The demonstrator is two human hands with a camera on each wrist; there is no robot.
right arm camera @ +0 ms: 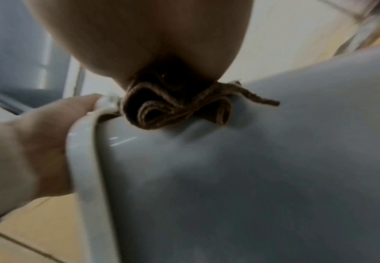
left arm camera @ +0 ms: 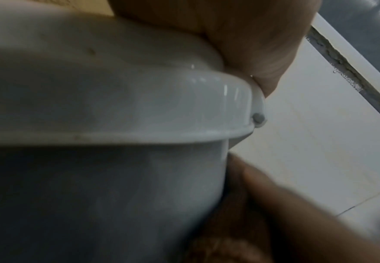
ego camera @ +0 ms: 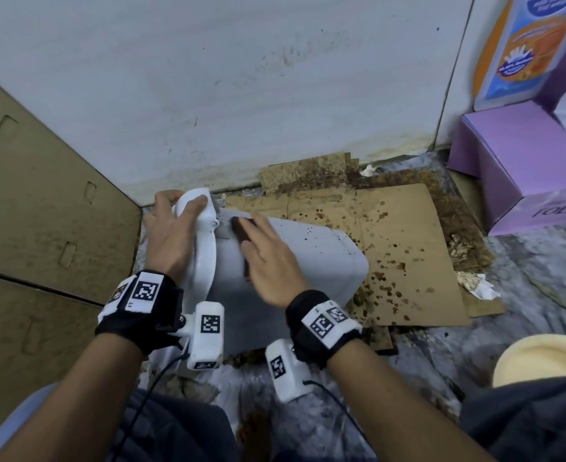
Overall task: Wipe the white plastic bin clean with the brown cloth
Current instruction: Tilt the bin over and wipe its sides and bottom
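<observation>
The white plastic bin (ego camera: pixel 308 258) lies on its side on the floor, its lidded top to the left. My left hand (ego camera: pixel 171 225) grips the lid's rim, fingers curled over its far edge. My right hand (ego camera: pixel 265 258) lies flat with straight fingers on the brown cloth (ego camera: pixel 241 230) and presses it onto the bin's upper side near the rim. Dark specks dot the bin's wall to the right of the cloth. The right wrist view shows the folded cloth (right arm camera: pixel 161 110) bunched under my palm on the bin (right arm camera: pixel 251 160). The left wrist view shows the rim (left arm camera: pixel 116 110) close up.
The bin rests on stained, spattered cardboard (ego camera: pixel 391 255). A big cardboard box (ego camera: pixel 41 211) stands at the left and a white wall (ego camera: pixel 241 95) behind. Purple boxes (ego camera: pixel 524 161) fill the right corner. Crumpled paper (ego camera: pixel 474 285) lies on the floor at the right.
</observation>
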